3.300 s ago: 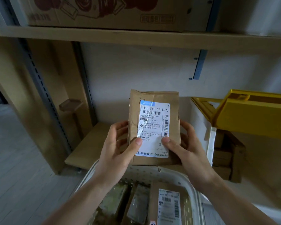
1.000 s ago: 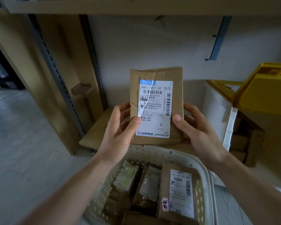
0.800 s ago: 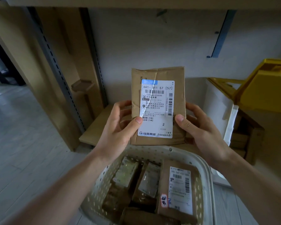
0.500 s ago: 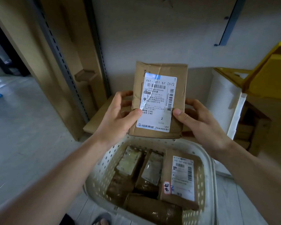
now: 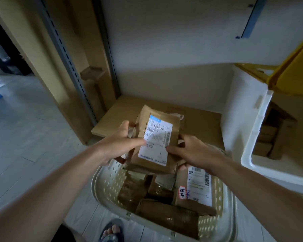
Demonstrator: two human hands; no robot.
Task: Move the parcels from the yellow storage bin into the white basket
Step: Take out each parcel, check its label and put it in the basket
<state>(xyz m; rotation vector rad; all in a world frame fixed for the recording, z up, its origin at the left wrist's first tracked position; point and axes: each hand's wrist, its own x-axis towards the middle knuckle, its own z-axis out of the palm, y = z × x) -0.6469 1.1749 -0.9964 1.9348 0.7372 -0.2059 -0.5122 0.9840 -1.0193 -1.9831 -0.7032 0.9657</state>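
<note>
Both hands, left (image 5: 120, 145) and right (image 5: 193, 151), pinch the flat brown paper parcel with a white label (image 5: 155, 140) by its sides, above the perforated white plastic basket's (image 5: 110, 173) far end. Lower it flat onto the parcels beneath the fingers, then let go.

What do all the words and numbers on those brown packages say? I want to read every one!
White label on the brown paper parcel in both hands: starts "661", the rest too blurred.
White label on the brown parcel in the white perforated basket: print too small to read.
Orange-edged sticker on that parcel: handwritten marks, not readable.
</note>
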